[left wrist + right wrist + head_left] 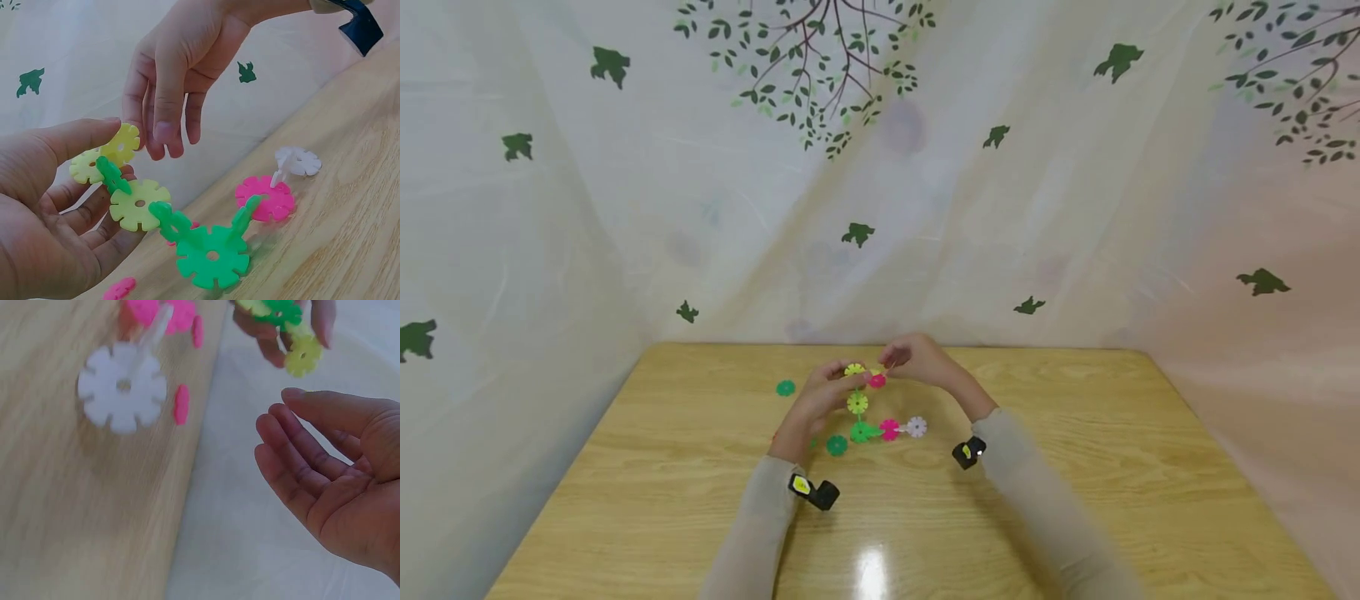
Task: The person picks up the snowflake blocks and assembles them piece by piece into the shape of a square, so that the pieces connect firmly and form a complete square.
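Note:
My left hand [822, 398] pinches one end of a chain of interlocking flower-shaped plastic discs. A yellow disc [122, 145] sits at its thumb tip. From there the chain runs through a pale yellow disc [140, 205] and a bright green disc [212, 256], then a pink disc [265, 198] and a white disc [299, 161] at the far end. That white end hangs low, near or on the table. Close by the yellow end is my right hand [337, 475], its fingers loosely bent and apart from the thumb, with nothing between them.
Loose dark green discs [837, 445] lie on the wooden table [1075, 500] beside the left hand. A loose pink disc [877, 381] lies beyond the chain, between the hands. A printed cloth [925, 275] hangs behind the table.

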Motion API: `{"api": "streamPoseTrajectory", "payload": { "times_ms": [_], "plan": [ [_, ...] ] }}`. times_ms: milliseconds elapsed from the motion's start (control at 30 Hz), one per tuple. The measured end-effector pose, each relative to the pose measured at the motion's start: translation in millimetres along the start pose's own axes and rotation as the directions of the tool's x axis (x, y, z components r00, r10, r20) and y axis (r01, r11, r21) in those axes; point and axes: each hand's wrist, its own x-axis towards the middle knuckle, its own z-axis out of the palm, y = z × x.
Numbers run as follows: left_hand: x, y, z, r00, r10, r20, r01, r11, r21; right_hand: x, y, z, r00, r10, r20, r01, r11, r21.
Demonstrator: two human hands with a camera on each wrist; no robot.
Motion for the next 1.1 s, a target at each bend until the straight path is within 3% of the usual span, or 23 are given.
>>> {"api": "streamPoseTrajectory", "payload": {
  "times_ms": [367,633,833,1100],
  "plan": [
    [1.8,-3.8,-2.5,1.0,-0.011,-0.028,0.011,1.0,-0.013,29.2,19,5,0.981,0.102,0.162,-0.069,0.978,-0.198],
    [2.1,-4.4,0.2,1.0,0.011,-0.012,-0.011,1.0,-0.015,40.7,27,16,0.968,0.157,0.198,-0.087,0.942,-0.325],
    [5.1,-6.8,4.1,1.0,0.028,0.007,-0.028,1.0,-0.007,39.1,34,16,0.958,0.216,0.187,-0.15,0.937,-0.314],
    [4.8,-6.7,4.4,0.999,0.022,-0.032,-0.023,1.0,-0.009,29.2,37,14,0.951,0.262,0.167,-0.223,0.949,-0.223]
  ]
}}
